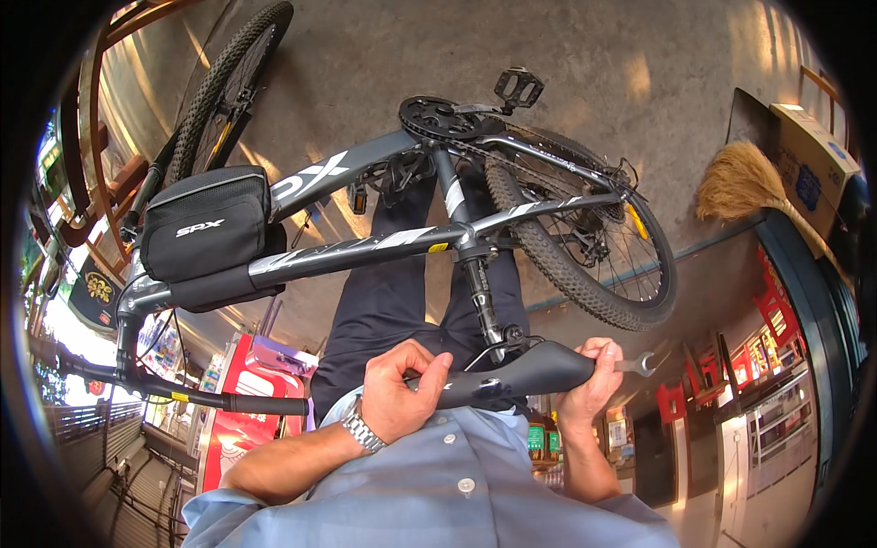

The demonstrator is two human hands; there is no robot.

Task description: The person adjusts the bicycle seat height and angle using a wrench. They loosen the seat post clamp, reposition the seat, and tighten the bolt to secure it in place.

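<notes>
A dark grey bicycle (356, 253) lies across the view in front of my body, its seat post (481, 294) pointing toward me. At the post's near end is the black saddle (521, 373), close against my shirt. My left hand (400, 391), with a metal watch at the wrist, is closed round the saddle's left end, thumb on top. At the other end my right hand (589, 391) is closed, its fingers against the saddle's edge. From this fist sticks out the open jaw of a wrench (645, 364); the handle is hidden.
The rear wheel (598, 247) is at right, the front wheel (224, 91) at upper left. A black bag (206, 224) sits on the frame; the handlebar (228, 400) reaches in at left. A broom (744, 183) and a cardboard box (811, 160) stand far right.
</notes>
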